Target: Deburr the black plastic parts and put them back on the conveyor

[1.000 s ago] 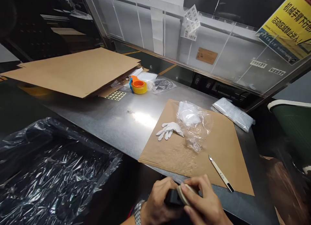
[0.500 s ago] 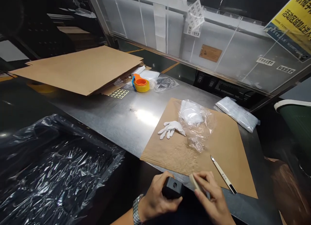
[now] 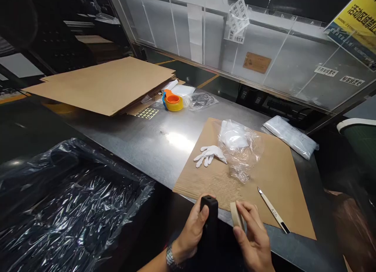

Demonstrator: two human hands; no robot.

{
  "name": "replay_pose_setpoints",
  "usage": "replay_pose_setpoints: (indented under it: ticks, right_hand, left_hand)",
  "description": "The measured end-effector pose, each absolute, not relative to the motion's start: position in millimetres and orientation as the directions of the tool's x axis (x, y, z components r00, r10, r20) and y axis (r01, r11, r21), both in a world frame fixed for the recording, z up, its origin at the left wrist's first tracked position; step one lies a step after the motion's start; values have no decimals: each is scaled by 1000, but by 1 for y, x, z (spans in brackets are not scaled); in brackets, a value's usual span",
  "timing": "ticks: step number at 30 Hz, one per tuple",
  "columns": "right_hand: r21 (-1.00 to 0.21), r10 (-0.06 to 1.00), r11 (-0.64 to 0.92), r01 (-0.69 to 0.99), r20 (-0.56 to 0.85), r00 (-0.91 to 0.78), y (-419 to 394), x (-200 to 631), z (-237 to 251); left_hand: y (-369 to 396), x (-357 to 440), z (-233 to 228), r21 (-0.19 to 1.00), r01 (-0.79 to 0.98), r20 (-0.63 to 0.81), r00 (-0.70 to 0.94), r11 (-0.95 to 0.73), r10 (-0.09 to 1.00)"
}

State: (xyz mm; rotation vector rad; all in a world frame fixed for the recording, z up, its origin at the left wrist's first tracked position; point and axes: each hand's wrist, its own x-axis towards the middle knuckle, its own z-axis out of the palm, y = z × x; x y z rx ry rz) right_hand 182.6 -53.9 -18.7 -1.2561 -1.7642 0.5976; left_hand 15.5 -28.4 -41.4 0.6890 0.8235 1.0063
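Observation:
My left hand, with a metal watch band at the wrist, is closed around a black box-shaped device that has a small round hole in its end. Just to the right, my right hand pinches a beige roll of tape between thumb and fingers; the roll stands on edge, apart from the device. Beyond both hands a brown cardboard sheet lies on the table. On it rest a white glove, a clear plastic bag with something white inside, and a pale-handled craft knife.
A stack of cardboard lies at the table's far left, near a yellow tape roll in an orange dispenser and a sticker sheet. A wrapped white packet sits at the right edge. Black plastic sheeting fills the lower left.
My left hand has turned the black device upright, its end now facing upward. The tape roll in my right hand is slightly higher and more upright. The view has shifted a little.

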Motion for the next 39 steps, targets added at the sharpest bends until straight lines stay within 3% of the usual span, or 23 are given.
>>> replay_pose_setpoints:
  ticks: [3, 7, 10, 15, 19, 22, 25, 29, 33, 36, 39]
  right_hand:
    - [-624, 824, 541, 563, 528, -207, -48, 166, -12]
    - [-495, 765, 629, 599, 530, -366, -60, 149, -17]
    - [-551, 806, 589, 591, 459, -375, -75, 147, -23]
    - [-564, 821, 570, 597, 406, -401, -52, 165, -10]
    - [-592, 806, 587, 552, 367, -463, -35, 170, -7]
    - [-605, 736, 664, 440, 426, -526, -50, 164, -19]
    - [-563, 694, 711, 421, 468, -547, -68, 167, -30]
    - [-601, 763, 643, 474, 453, -461, -70, 183, -27]
    - [-602, 850, 525, 602, 407, -334, -53, 187, -18]
    - [-569, 826, 563, 600, 402, -394, -47, 181, -15]
    - [-534, 792, 611, 585, 420, -443, -48, 176, -18]
  left_hand:
    - [-28, 25, -30, 628, -559, -381, 386, 542, 840]
    - [-24, 25, -32, 480, -593, -527, 395, 647, 753]
    - [-22, 22, -39, 422, -579, -607, 390, 697, 692]
    - [-28, 29, -33, 350, -595, -598, 452, 723, 662]
    - [-22, 29, -33, 101, -608, -589, 601, 787, 540]
    - [-11, 21, -44, -38, -583, -561, 684, 811, 466]
    - [-5, 14, -48, -9, -585, -571, 669, 811, 476]
    - [-6, 19, -34, 228, -666, -631, 455, 711, 628]
    - [-19, 27, -22, 287, -552, -471, 630, 783, 617]
    - [-33, 29, -24, 475, -457, -504, 560, 752, 658]
    - [-42, 31, -26, 520, -370, -552, 542, 770, 634]
